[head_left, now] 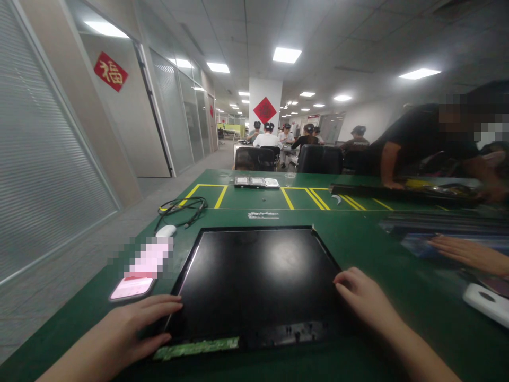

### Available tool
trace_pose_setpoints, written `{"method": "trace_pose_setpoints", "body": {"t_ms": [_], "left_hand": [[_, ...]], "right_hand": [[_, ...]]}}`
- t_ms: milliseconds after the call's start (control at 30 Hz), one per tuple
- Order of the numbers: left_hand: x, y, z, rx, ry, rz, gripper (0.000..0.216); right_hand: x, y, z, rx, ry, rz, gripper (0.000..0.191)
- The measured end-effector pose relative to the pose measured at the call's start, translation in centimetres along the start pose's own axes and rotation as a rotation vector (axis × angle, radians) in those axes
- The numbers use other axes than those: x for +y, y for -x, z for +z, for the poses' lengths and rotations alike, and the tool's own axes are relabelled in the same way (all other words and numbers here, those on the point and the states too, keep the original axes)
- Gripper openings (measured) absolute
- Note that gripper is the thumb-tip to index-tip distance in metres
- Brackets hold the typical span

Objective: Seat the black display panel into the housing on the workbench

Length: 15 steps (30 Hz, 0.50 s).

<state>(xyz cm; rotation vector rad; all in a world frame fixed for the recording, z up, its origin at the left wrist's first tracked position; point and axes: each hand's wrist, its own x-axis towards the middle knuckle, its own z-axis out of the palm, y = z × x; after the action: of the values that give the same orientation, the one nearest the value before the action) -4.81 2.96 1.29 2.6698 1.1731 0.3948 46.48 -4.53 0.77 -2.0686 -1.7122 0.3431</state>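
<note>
A flat black LCD screen panel point(254, 281) lies face up on the green table in front of me. My left hand point(131, 323) holds its left edge near the front corner, thumb and fingers spaced along the frame. At the right edge, my right hand point(363, 294) grips the frame with curled fingers; what lies under them is hidden. A narrow green circuit board strip point(196, 347) runs along the panel's front left edge. Just left of the panel are a phone point(133, 286) with a lit pink screen and a white computer mouse point(166, 231).
A coiled black cable point(183, 209) lies back left on the green table point(246, 217). Several hard drives point(256, 182) sit at the far edge. Yellow tape marks the surface. At right, a co-worker's hand point(471, 254) and a white device point(487, 302) appear; another person leans over long dark parts point(374, 192).
</note>
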Motion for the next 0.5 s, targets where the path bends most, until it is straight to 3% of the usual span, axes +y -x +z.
{"method": "trace_pose_setpoints", "body": {"t_ms": [500], "left_hand": [[0.59, -0.27, -0.3, -0.008, 0.005, 0.016, 0.039]], "right_hand": [[0.34, -0.08, 0.09, 0.026, -0.061, 0.016, 0.022]]}}
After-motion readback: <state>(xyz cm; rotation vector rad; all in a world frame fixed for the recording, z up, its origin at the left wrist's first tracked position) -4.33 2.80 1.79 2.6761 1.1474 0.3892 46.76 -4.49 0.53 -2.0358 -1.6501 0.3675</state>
